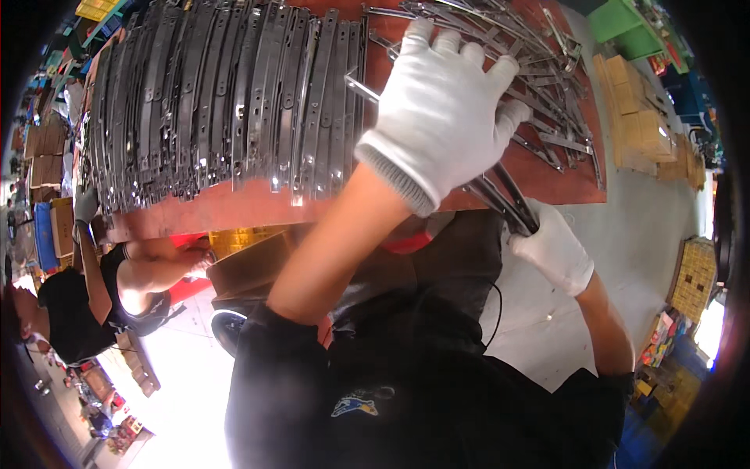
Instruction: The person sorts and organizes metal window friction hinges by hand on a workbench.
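Note:
My left hand (441, 109), in a white glove, is curled over a loose heap of flat metal strips (547, 94) on the red-brown table (234, 207). A dark bundle of strips (504, 199) runs from under that hand down past the table's front edge. My right hand (555, 246), also gloved, grips the bundle's lower end just off the edge. A long, neat row of the same grey strips (226, 102) lies side by side across the table's left half.
A person in black (78, 305) bends beside the table at the left. A yellow crate (242, 234) and a cardboard box (250, 266) sit under the table. Cardboard boxes (637, 117) and a green crate (625, 23) stand on the grey floor at the right.

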Demonstrator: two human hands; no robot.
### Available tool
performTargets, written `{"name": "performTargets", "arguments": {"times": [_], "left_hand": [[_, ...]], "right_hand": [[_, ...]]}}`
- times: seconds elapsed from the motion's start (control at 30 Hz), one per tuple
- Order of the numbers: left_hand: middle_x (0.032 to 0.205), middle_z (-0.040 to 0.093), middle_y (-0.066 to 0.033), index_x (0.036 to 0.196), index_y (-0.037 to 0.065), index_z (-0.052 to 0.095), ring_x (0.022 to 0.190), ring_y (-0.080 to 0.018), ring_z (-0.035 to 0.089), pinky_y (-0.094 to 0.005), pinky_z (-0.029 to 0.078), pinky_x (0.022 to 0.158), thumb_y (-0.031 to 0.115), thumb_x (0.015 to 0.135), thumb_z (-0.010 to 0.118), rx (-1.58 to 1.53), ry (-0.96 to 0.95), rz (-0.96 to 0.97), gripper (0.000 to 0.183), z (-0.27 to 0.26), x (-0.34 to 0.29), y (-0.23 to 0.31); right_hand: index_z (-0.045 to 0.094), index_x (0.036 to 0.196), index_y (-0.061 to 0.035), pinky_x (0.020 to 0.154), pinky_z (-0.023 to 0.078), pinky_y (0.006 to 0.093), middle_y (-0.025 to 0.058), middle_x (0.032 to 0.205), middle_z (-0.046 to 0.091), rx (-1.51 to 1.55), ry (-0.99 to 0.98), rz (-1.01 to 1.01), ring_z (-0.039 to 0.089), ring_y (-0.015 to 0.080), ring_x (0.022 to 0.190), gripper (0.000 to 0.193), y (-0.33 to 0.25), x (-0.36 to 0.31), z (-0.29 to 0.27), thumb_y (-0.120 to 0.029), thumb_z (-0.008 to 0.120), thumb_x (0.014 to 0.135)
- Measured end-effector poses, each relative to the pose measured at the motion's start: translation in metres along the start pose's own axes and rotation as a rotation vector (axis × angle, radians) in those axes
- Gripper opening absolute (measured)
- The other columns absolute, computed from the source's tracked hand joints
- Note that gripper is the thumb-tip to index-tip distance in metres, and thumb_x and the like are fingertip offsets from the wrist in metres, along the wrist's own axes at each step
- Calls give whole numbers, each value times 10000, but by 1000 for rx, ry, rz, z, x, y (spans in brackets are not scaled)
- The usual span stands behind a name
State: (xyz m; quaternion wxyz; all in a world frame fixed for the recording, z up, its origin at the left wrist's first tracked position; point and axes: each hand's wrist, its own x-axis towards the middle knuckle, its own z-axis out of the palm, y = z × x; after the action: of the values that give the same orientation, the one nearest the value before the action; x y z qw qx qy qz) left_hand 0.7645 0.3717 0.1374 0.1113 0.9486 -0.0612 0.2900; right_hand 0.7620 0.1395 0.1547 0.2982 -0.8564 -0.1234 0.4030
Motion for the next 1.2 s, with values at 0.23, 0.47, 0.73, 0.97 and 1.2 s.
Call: {"name": "performTargets", "arguments": {"times": [0.23,0.47,0.73,0.97,1.2], "left_hand": [[1251,675,-82,1318,176,668,1281,-320,569,-515,356,1136,382,998,582,22,-130,144,390,110,1,-34],[1328,651,-99,1430,187,602,1326,-346,543,-524,320,1189,361,971,632,-120,-296,116,491,63,-28,12],[1433,585,-87,1473,212,556,1391,-363,469,-531,309,1200,360,950,661,-143,-328,85,554,106,-53,-5],[1377,562,-86,1400,213,587,1401,-349,443,-559,307,1194,368,881,700,-270,-313,54,553,108,-72,10],[1389,556,-89,1374,204,600,1397,-346,442,-569,306,1197,386,877,705,-258,-318,68,540,107,-77,15]], "right_hand": [[662,975,102,759,539,472,301,770,662,-69,5,15,671,514,804,295,38,88,20,-130,624,797],[636,1155,96,876,532,471,346,1008,693,105,88,-21,664,505,1055,384,56,23,49,-90,643,820],[648,1028,106,852,518,499,395,980,652,43,64,17,611,565,1019,291,76,59,82,-32,541,795],[644,964,98,787,525,461,304,854,667,166,62,48,655,469,832,240,97,46,105,-21,600,761],[657,1105,102,767,540,418,209,856,701,232,205,73,704,313,829,399,135,47,142,-42,662,733]]}}
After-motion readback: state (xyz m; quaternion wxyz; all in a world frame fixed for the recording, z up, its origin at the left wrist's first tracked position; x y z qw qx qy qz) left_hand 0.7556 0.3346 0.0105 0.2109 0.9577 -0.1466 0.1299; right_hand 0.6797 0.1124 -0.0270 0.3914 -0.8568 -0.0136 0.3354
